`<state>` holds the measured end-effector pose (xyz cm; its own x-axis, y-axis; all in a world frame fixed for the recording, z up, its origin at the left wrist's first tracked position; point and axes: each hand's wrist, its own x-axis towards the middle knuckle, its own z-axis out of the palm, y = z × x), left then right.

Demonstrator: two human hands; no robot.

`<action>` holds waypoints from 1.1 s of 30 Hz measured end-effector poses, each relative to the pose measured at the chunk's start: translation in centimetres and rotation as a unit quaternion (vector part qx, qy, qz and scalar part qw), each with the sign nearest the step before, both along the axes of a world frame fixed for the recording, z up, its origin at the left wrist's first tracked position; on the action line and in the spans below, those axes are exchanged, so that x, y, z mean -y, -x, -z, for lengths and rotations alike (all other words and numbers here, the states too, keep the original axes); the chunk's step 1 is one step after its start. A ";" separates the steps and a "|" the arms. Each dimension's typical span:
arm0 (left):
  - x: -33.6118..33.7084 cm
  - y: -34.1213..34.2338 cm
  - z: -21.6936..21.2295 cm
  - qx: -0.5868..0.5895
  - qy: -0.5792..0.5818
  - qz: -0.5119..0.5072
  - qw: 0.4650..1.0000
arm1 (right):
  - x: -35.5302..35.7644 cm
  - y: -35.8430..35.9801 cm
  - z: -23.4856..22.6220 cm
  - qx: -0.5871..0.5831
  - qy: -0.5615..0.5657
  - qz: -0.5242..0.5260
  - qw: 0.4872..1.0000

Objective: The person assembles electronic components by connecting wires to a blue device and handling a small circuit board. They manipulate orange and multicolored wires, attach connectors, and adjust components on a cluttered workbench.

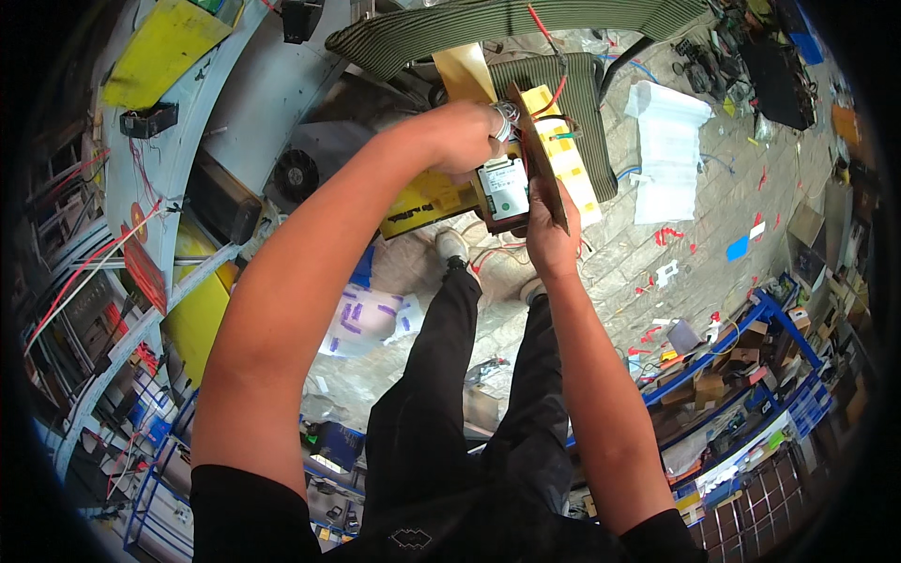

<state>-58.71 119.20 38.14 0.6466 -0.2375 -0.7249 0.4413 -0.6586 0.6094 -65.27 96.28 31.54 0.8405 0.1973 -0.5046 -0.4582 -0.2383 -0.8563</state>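
Observation:
My right hand (554,230) grips the lower end of a thin brown board (540,155), standing on edge. Yellow blocks (572,174) line the board's right side, with red, black and green wires by them. My left hand (466,139) is closed at the board's upper left, beside a shiny silvery piece (508,114); what its fingers hold is hidden. Between the hands sits a white-labelled box-shaped unit (504,188) with a dark lower edge. A yellow panel (422,204) lies under my left wrist.
A green striped chair (591,84) stands ahead. White sheeting (666,150) and red scraps (668,235) lie on the paved floor. A grey bench (174,122) with wires runs along the left. Blue-framed shelving (751,328) full of parts is at the right.

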 end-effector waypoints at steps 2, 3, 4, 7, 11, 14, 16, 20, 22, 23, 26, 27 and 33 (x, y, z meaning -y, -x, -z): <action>0.0 0.2 0.0 0.009 -0.009 0.007 1.000 | -0.2 -0.1 -0.2 0.006 0.003 -0.003 1.000; 0.1 0.4 0.1 0.006 -0.004 -0.011 1.000 | -0.2 -0.1 -0.4 -0.004 0.005 -0.001 1.000; 0.2 0.6 0.1 0.003 0.001 -0.028 1.000 | -0.2 -0.1 -0.5 -0.001 0.010 -0.003 1.000; 0.2 0.8 0.1 0.015 -0.006 -0.020 1.000 | -0.5 -0.1 -0.6 0.033 0.008 -0.005 0.999; -0.5 0.9 1.0 -0.007 0.059 -0.067 0.996 | -0.4 -0.2 -1.0 0.078 0.048 -0.028 0.995; -0.5 0.5 1.1 -0.005 0.043 -0.034 0.998 | -0.6 -0.1 -1.4 0.040 0.026 -0.012 0.999; -0.5 0.2 1.0 -0.012 0.036 -0.022 0.999 | -0.8 -0.2 -1.9 0.016 0.023 -0.003 1.000; -0.2 0.2 0.6 -0.005 0.039 -0.028 0.999 | -1.1 -0.3 -2.1 0.021 0.038 -0.003 0.999; -0.1 -0.1 0.4 -0.010 0.021 -0.011 1.000 | -0.9 -0.3 -1.9 0.046 0.045 -0.013 0.998; -0.1 -0.1 0.3 -0.013 0.021 -0.014 1.000 | -0.8 -0.3 -1.9 0.066 0.056 -0.023 0.996; 0.0 0.0 0.3 -0.012 0.013 -0.011 1.000 | -0.9 -0.3 -2.0 0.059 0.057 -0.024 0.996; 0.0 0.0 0.4 -0.006 0.004 0.000 1.000 | -1.0 -0.4 -2.2 0.045 0.053 -0.018 0.997; -0.1 -0.4 1.1 -0.035 0.008 0.002 0.999 | -1.1 -0.5 -2.6 -0.011 0.042 -0.005 0.999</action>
<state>-58.29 119.29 37.07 0.5926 -0.2527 -0.7648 0.4811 -0.6505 0.5877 -64.80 97.39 34.13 0.8278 0.1615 -0.5373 -0.4735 -0.3126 -0.8235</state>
